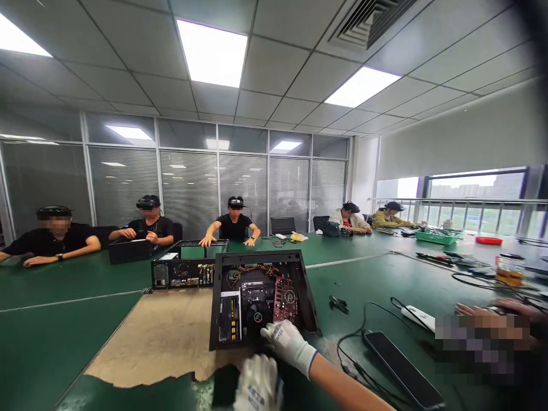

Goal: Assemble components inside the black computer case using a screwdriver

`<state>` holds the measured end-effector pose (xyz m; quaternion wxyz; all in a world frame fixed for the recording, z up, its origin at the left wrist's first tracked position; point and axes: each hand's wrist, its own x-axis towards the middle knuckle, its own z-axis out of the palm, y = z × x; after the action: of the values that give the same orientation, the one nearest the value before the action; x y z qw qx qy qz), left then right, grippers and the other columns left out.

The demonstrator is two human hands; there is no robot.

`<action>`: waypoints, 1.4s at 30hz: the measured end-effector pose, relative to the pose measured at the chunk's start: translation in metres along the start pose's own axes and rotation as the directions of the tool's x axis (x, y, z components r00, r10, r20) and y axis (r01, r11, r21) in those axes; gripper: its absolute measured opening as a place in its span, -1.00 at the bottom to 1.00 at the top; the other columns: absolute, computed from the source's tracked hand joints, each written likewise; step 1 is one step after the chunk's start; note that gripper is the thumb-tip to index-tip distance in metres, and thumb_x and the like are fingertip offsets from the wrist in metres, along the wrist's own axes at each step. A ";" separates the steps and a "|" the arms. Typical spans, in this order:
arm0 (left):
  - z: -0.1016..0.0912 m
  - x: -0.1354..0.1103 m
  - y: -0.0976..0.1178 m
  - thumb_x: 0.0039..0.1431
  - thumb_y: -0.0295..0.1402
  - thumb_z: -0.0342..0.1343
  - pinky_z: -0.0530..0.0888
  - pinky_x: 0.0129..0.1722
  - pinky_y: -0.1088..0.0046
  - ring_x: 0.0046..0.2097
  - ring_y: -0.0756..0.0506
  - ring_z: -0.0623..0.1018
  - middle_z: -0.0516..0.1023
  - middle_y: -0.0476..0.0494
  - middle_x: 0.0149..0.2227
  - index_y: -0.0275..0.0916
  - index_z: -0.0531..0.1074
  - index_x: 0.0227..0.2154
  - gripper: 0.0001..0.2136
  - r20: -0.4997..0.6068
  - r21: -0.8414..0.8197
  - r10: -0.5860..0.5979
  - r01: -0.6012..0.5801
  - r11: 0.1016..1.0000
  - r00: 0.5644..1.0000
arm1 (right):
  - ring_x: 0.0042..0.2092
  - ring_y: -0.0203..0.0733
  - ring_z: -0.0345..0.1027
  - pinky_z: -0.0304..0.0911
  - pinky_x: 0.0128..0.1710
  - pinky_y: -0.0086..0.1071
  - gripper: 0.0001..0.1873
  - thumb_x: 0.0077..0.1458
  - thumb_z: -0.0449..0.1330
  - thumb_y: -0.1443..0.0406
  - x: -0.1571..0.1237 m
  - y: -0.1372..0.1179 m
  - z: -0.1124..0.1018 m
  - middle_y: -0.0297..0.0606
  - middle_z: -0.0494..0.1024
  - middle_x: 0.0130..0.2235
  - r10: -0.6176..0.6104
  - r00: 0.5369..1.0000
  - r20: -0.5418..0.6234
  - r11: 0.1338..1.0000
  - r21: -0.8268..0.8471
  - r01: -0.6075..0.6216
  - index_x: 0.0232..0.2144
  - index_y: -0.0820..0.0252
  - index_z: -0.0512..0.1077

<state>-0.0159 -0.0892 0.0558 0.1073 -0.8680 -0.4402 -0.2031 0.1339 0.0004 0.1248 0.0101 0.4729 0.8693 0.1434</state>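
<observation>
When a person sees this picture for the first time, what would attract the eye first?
Probably the open black computer case just below the picture's centre, with a red circuit board inside it, on the right. Next, the white-gloved right hand at the case's near edge, and the blurred left hand, gloved too, lower, at the picture's bottom.

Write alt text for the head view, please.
A gloved right hand is at the near edge of an open computer case with a red circuit board inside. The gloved left hand, blurred, is closer. People sit across the green table.
</observation>
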 end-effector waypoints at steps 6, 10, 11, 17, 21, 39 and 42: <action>-0.012 -0.023 -0.020 0.18 -0.54 0.15 0.18 0.36 -0.21 0.25 -0.34 0.46 0.59 -0.26 0.11 -0.17 0.60 0.00 -0.65 -0.098 0.528 0.077 -0.014 0.849 0.992 | -0.15 0.03 0.58 0.37 -0.30 -0.25 -0.76 0.28 0.23 0.16 -0.106 -0.047 -0.038 -0.20 0.64 -0.16 -0.102 0.995 -0.016 0.995 -0.013 0.102 -0.07 0.12 0.48; -0.069 -0.052 -0.004 0.29 -0.46 0.08 0.22 0.38 -0.01 0.09 -0.21 0.57 0.67 -0.17 -0.12 -0.18 0.61 -0.12 -0.78 0.103 0.505 0.149 -0.181 0.844 0.983 | -0.18 0.00 0.58 0.32 -0.34 -0.26 -0.75 0.31 0.19 0.13 -0.140 -0.070 -0.060 -0.22 0.64 -0.19 -0.161 0.986 -0.032 0.987 0.011 0.161 -0.07 0.13 0.47; -0.089 -0.052 -0.001 0.32 -0.39 0.09 0.24 0.37 0.04 0.06 -0.20 0.59 0.66 -0.16 -0.16 -0.20 0.60 -0.14 -0.81 0.158 0.454 0.127 -0.186 0.871 0.979 | -0.18 -0.02 0.58 0.30 -0.33 -0.27 -0.74 0.33 0.18 0.11 -0.139 -0.070 -0.064 -0.22 0.64 -0.20 -0.183 0.982 -0.049 0.982 0.033 0.184 -0.06 0.13 0.47; -0.171 -0.002 -0.017 0.28 -0.14 0.20 0.30 0.32 0.13 0.16 -0.27 0.52 0.64 -0.27 -0.03 -0.24 0.56 -0.01 -0.66 0.393 0.142 -0.034 -0.024 0.990 0.919 | -0.15 -0.03 0.58 0.24 -0.28 -0.34 -0.56 0.23 0.25 -0.03 -0.086 -0.046 -0.087 -0.16 0.68 -0.22 -0.166 0.985 -0.054 0.977 0.127 0.171 -0.07 0.18 0.54; -0.179 0.028 -0.031 0.16 -0.14 0.25 0.45 0.12 0.15 0.12 -0.34 0.52 0.63 -0.26 -0.01 -0.13 0.60 -0.05 -0.66 0.441 0.023 -0.101 0.101 0.995 0.892 | -0.14 -0.02 0.57 0.26 -0.26 -0.37 -0.49 0.11 0.31 -0.09 -0.056 -0.029 -0.098 -0.16 0.70 -0.20 -0.171 0.984 0.040 0.957 0.244 0.157 -0.09 0.16 0.59; -0.114 0.115 -0.101 0.11 -0.41 0.16 0.30 0.31 0.19 0.31 -0.33 0.40 0.38 -0.52 0.29 -0.42 0.31 0.23 -0.41 0.387 0.033 -0.275 0.285 0.958 0.880 | -0.07 0.10 0.57 0.45 -0.15 -0.22 -0.69 -0.03 0.32 0.37 0.092 0.026 -0.060 0.07 0.66 -0.10 -0.036 0.982 0.187 0.996 0.092 0.018 -0.17 0.30 0.62; -0.099 0.138 -0.109 -0.02 -0.38 0.28 0.48 0.12 0.23 0.13 -0.34 0.56 0.55 -0.44 0.14 -0.39 0.41 0.14 -0.41 0.443 0.027 -0.261 0.278 0.960 0.858 | 0.16 0.12 0.37 0.35 0.06 -0.08 -0.61 0.16 0.20 0.35 0.052 0.035 -0.074 0.07 0.49 0.14 -0.129 0.989 -0.067 0.991 -0.029 0.128 0.06 0.22 0.48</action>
<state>-0.0562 0.0388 0.2069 -0.0416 -0.8230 -0.5661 -0.0221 0.1226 0.0438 0.2111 -0.0049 0.4105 0.8960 0.1692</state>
